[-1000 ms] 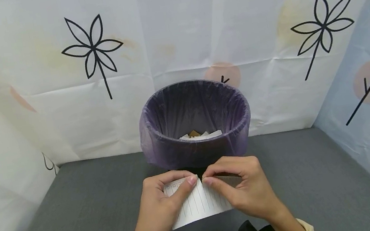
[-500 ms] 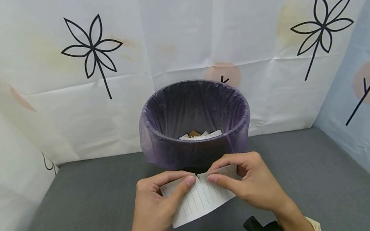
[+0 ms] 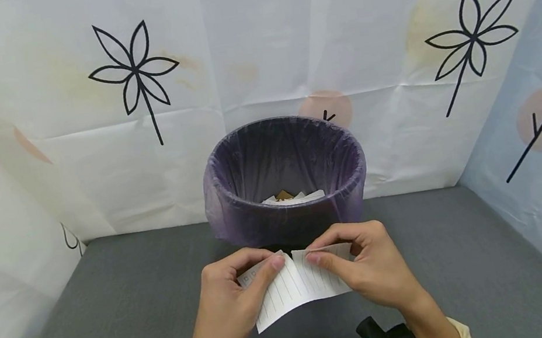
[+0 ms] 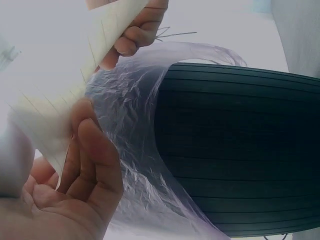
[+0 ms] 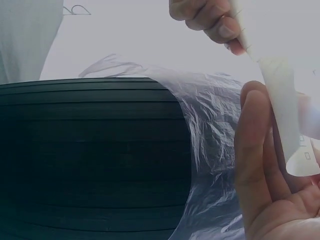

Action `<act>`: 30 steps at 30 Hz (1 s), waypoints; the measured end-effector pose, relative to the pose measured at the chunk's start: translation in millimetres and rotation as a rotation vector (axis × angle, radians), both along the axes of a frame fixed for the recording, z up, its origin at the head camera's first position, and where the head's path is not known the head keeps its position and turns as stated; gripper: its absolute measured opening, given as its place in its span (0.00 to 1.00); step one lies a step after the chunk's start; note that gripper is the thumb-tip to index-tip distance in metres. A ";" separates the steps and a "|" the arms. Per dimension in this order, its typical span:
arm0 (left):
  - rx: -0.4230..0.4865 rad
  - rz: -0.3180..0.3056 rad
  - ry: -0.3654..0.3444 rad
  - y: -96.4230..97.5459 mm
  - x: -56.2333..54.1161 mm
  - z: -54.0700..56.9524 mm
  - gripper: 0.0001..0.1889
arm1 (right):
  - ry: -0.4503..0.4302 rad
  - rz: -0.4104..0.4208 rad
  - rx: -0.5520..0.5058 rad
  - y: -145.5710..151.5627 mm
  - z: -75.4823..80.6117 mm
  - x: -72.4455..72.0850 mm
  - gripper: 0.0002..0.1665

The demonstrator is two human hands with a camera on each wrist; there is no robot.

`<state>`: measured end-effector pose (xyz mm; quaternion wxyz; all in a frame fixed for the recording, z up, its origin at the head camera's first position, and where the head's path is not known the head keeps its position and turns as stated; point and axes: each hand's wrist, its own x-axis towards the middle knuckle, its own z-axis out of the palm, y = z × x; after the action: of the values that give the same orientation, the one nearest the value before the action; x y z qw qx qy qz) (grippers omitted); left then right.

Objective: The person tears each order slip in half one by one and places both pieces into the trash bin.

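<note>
A small lined sheet of paper (image 3: 282,296) spans both hands in the head view, with a tear running down from its top edge between them. My left hand (image 3: 234,290) pinches it left of the tear, thumb in front and fingers behind. On the other side of the tear, my right hand (image 3: 365,260) pinches the paper the same way. The lower edge of the sheet bows upward in the middle. In the left wrist view the paper (image 4: 107,35) stretches across to the other hand; the right wrist view shows its curled end (image 5: 302,161) by the palm.
Just beyond the hands stands a dark bin (image 3: 290,222) lined with a purple plastic bag (image 3: 217,201). Paper scraps (image 3: 299,198) lie inside it. The grey tabletop (image 3: 139,314) meets patterned cloth walls (image 3: 254,65) at the back and sides.
The tear at the paper's top edge has opened wider and runs deeper. My right hand has shifted slightly right and up, and the sheet's lower right part has lifted.
</note>
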<state>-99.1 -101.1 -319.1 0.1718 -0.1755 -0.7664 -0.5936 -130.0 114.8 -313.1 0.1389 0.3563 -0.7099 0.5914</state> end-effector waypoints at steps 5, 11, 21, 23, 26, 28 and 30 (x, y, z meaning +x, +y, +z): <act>0.008 0.039 0.024 0.2 -0.2 0.5 0.03 | 0.035 -0.038 -0.025 0.4 -0.6 0.1 0.10; 0.023 0.057 0.038 -1.2 -0.3 0.9 0.02 | 0.053 -0.049 -0.069 1.4 0.0 0.5 0.11; 0.044 0.095 0.057 -6.9 -1.1 1.4 0.02 | 0.094 -0.080 -0.152 4.2 -0.3 -1.2 0.11; 0.044 0.113 0.058 -8.0 -1.4 1.6 0.03 | 0.093 -0.080 -0.178 4.7 0.1 -1.3 0.11; 0.039 0.140 0.070 -9.3 -2.0 2.1 0.03 | 0.088 -0.078 -0.224 5.4 1.0 -1.3 0.10; 0.036 0.159 0.073 -9.9 -2.3 2.5 0.04 | 0.077 -0.084 -0.242 6.2 1.6 -1.2 0.09; 0.034 0.180 0.076 -10.7 -2.5 3.0 0.04 | 0.060 -0.099 -0.254 7.5 2.5 -1.0 0.08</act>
<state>-101.6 -111.8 -316.2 0.2566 -0.1254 -0.7616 -0.5817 -131.0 122.2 -310.6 0.2330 0.3178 -0.6414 0.6582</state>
